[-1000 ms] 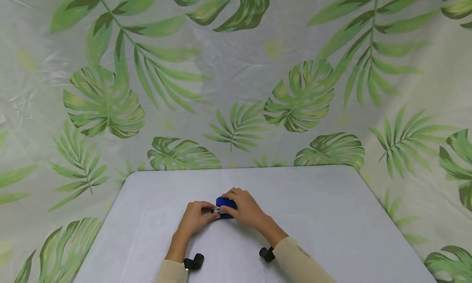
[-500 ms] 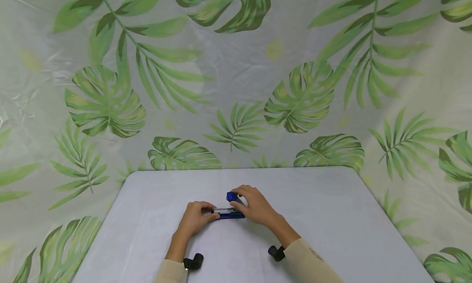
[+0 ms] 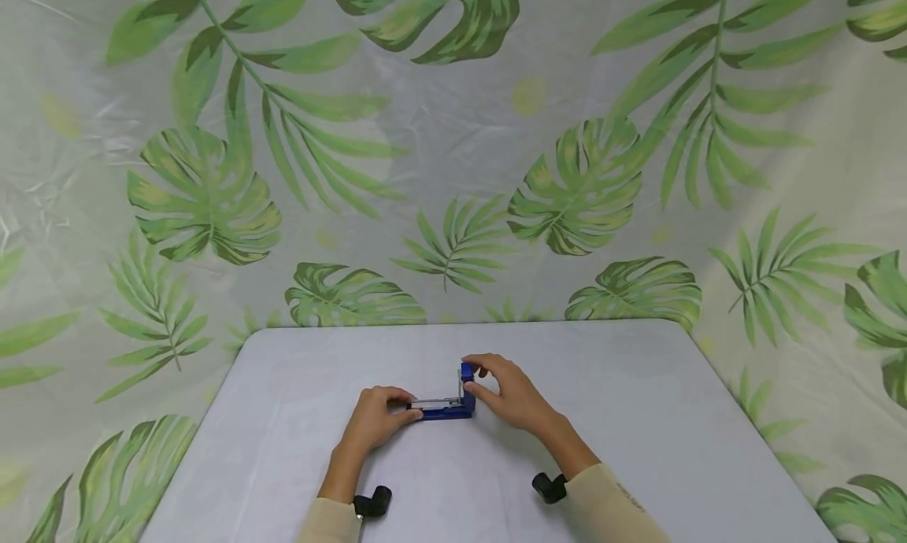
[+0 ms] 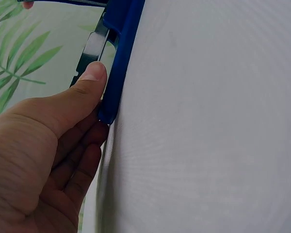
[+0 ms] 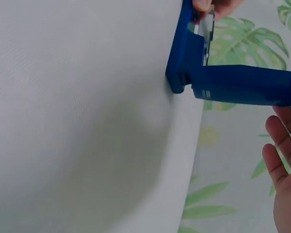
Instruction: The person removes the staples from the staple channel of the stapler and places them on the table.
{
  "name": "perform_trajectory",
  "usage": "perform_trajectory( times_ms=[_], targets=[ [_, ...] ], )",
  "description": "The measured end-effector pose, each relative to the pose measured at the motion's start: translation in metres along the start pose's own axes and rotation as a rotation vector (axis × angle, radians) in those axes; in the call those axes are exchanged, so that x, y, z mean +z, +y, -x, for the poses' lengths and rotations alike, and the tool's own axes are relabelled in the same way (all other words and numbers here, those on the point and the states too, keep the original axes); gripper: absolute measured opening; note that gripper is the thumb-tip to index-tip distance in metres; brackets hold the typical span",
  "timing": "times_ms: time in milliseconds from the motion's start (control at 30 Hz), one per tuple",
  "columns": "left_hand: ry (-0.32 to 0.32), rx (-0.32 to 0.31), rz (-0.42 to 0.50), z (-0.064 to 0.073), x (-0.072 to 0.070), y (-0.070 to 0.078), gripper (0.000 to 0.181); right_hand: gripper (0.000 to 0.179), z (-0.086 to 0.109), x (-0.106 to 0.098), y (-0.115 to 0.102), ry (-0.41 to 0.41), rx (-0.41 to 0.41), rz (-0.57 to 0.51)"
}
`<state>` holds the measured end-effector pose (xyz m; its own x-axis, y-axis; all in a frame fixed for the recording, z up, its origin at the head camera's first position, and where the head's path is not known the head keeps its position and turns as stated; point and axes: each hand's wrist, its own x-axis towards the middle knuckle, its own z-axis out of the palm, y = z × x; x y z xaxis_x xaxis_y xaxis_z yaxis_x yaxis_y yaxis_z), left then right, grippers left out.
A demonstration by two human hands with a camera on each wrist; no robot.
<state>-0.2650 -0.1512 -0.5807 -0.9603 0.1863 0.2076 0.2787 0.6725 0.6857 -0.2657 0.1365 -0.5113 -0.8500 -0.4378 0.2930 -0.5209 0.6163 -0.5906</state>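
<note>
Atop the table, the stapler top has swung upright, pinched by the right hand, baring the rail; the left hand grips the base.

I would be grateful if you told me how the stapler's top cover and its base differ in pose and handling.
The top cover stands upright, while the base lies flat on the table. The right hand holds the top cover near its upper end, whereas the left hand grips the base at the end away from where the two join. Both are blue.
</note>
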Motion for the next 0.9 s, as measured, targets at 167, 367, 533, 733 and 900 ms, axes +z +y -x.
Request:
perform_trajectory(
  times_ms=[167, 367, 533, 733, 900],
  targets=[
    [0.005, 0.019, -0.001, 0.002, -0.001, 0.001, 0.022, 0.043, 0.004, -0.005, 0.004, 0.012, 0.01, 0.012],
    [0.01, 0.01, 0.007, 0.001, -0.001, 0.002, 0.02, 0.042, 0.01, -0.011, 0.011, 0.015, 0.038, -0.012],
    [0.018, 0.034, 0.001, 0.002, 0.0, 0.002, 0.02, 0.04, 0.014, -0.015, 0.017, 0.029, 0.039, -0.049],
    [0.017, 0.016, 0.014, 0.002, -0.001, 0.003, 0.021, 0.04, 0.019, -0.018, 0.026, 0.033, 0.044, -0.054],
    [0.005, 0.009, 0.014, 0.002, -0.001, 0.004, 0.021, 0.039, 0.024, -0.018, 0.031, 0.05, 0.048, -0.058]
  ],
)
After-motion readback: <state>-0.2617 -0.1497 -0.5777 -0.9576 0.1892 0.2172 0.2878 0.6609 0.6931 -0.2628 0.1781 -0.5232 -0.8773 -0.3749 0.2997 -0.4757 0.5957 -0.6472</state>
